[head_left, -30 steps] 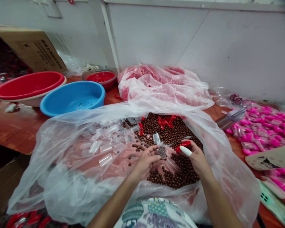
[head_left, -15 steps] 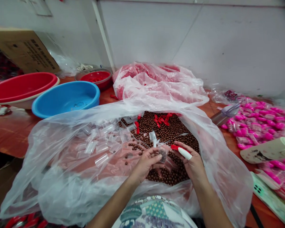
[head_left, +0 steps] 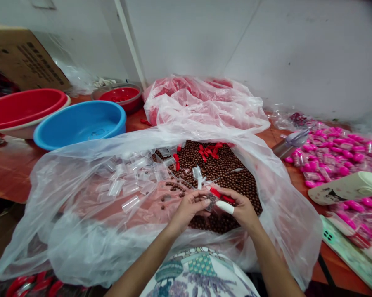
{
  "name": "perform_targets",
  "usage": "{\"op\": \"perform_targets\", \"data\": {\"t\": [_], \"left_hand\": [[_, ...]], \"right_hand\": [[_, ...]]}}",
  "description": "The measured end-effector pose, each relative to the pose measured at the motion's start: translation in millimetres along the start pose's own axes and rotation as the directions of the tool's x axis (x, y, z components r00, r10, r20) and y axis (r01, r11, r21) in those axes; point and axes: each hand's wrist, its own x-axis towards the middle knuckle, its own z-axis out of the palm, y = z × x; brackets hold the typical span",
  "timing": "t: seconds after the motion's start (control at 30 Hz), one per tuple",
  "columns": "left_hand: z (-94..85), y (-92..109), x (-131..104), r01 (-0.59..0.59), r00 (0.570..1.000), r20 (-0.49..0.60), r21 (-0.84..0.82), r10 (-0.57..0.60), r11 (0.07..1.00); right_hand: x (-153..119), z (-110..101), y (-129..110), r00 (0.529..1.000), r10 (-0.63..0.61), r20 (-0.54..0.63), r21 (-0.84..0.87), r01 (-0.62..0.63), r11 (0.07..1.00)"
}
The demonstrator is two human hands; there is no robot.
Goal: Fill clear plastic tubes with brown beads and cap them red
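Clear case (head_left: 212,203) of dark beads (head_left: 211,198), left hand (head_left: 188,209) pinching it, right hand (head_left: 245,209) gripping red piece (head_left: 222,195)

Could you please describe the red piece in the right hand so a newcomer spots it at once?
Find the big translucent plastic sheet, then brown balls on it. Above them, the right hand holds the red piece, beside a white thumb cover; unlike loose red pieces farther back, it is gripped.

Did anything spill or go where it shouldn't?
Maybe a little. One red piece lies on the table outside the bowl with red bits inside, and a few brown balls sit apart from the main pile, as if they rolled off.
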Motion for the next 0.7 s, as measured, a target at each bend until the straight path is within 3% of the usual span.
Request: {"op": "perform_targets", "data": {"t": [0.07,0.2,0.37,0.6,0.7], "left_hand": [[1.4,0,-1,-0.018,1.000,-0.007,0.040,0.019,0.999],[3.5,-4,-2,-0.104,0.995,0.012,0.105,0.103,0.989],[2.7,-8,-4,-0.170,0.985,0.040,0.106,0.167,0.980],[10.5,-16,1,-0.031,0.999,-0.047,-0.119,0.026,0.992],[15.0,-22,1,0.008,0.998,-0.062,-0.081,-0.013,0.997]], "right_hand": [[-3,1,-1,0.999,-0.037,-0.020,-0.161,0.034,0.986],[-7,12,-2,0.990,-0.142,0.002,-0.471,0.126,0.873],[-11,26,11,0.943,-0.330,0.032,-0.526,0.297,0.797],[-23,41,19,0.921,-0.389,-0.008,-0.528,0.327,0.784],[-27,47,21,0.910,-0.414,-0.016,-0.546,0.339,0.766]]}}
